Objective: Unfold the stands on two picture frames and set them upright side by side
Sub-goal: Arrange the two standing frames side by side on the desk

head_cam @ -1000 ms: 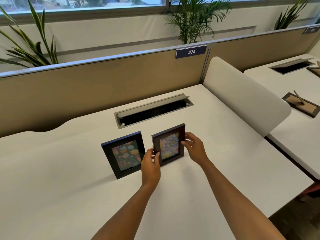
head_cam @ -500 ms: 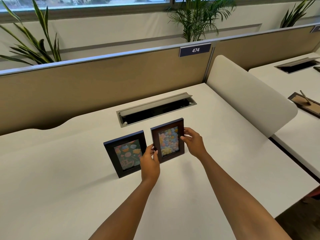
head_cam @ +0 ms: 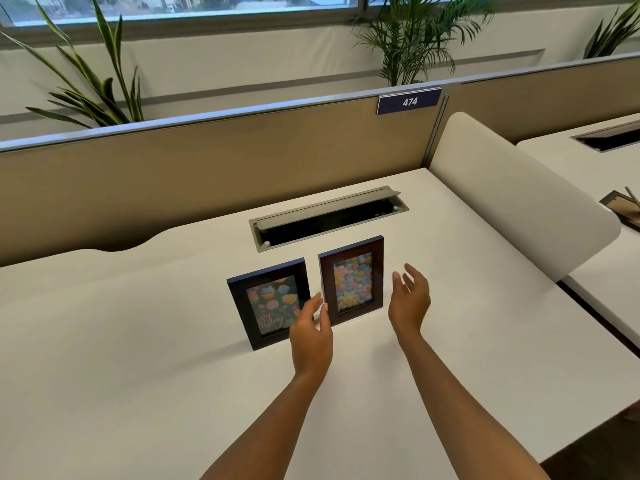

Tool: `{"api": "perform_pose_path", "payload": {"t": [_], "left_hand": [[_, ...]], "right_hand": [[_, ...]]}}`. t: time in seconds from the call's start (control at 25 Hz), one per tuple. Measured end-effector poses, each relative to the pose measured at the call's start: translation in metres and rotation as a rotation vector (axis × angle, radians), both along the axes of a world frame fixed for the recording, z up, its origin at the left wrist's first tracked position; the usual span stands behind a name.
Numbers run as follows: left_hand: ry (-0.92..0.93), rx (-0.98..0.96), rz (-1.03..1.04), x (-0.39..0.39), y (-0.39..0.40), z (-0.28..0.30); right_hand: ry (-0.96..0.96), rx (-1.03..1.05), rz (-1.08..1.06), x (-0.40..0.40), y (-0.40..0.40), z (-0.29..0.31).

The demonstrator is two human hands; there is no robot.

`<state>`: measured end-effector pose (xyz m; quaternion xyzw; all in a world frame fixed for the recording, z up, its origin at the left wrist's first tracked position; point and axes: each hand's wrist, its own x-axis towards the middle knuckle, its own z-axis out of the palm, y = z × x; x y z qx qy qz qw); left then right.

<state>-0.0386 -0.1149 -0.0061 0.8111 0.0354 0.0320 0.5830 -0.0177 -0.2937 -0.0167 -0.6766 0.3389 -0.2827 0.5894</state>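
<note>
Both frames upright on desk [head_cam: 450, 341], black frame [head_cam: 239, 306] just beside brown frame [head_cam: 325, 289]. My left hand [head_cam: 311, 336] and right hand [head_cam: 408, 303] spread wide, holding nothing. Risk: left fingers near brown frame edge, stray brush could topple it.

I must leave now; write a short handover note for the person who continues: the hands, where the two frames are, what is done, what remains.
Left hand: open, empty, just in front of the gap between the frames; contact cannot be told.
Right hand: open, empty, clear of the brown frame.
Frames: black frame and the brown one stand upright side by side on the white desk, pictures facing you, in front of the cable tray.
Done: both standing; stands are hidden behind.
Left: apparently nothing; maybe check they are steady and aligned.
</note>
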Motion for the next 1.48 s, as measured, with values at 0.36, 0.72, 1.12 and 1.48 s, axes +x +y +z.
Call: {"api": "perform_pose_path", "payload": {"t": [0.36,0.72,1.12,1.48], "left_hand": [[0.053,-0.050,0.397,-0.017,0.040,-0.021],[0.162,-0.143,0.469,0.003,0.077,-0.018],[0.118,-0.220,0.453,0.014,0.099,-0.020],[0.076,-0.170,0.445,0.039,0.131,-0.014]], "right_hand": [[-0.126,-0.267,0.253,-0.049,0.120,-0.001],[0.305,-0.222,0.585,-0.041,0.159,-0.015],[0.337,-0.225,0.464,-0.022,0.169,-0.014],[0.197,-0.162,0.433,-0.002,0.185,-0.022]]}}
